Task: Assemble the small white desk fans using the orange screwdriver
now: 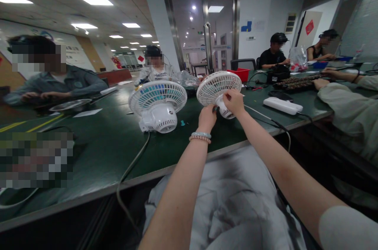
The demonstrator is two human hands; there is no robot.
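A white fan (219, 87) stands on the table in front of me, its round grille facing away and its motor housing towards me. My right hand (234, 102) is closed at the top of that housing, fingers curled against it. Low on the housing's left side, my left hand (207, 119) pinches a tiny dark or teal piece too small to make out. To the left sits a second white fan (161, 108), untouched, with a cable trailing over the table edge. Between the two fans lies a small teal piece (182, 123).
The green table (97, 159) runs across the view. A white power strip (282, 105), cables and a red bin (239, 74) are to the right. A shallow metal dish (71, 105) lies left. Several people sit around the table, one close on my right.
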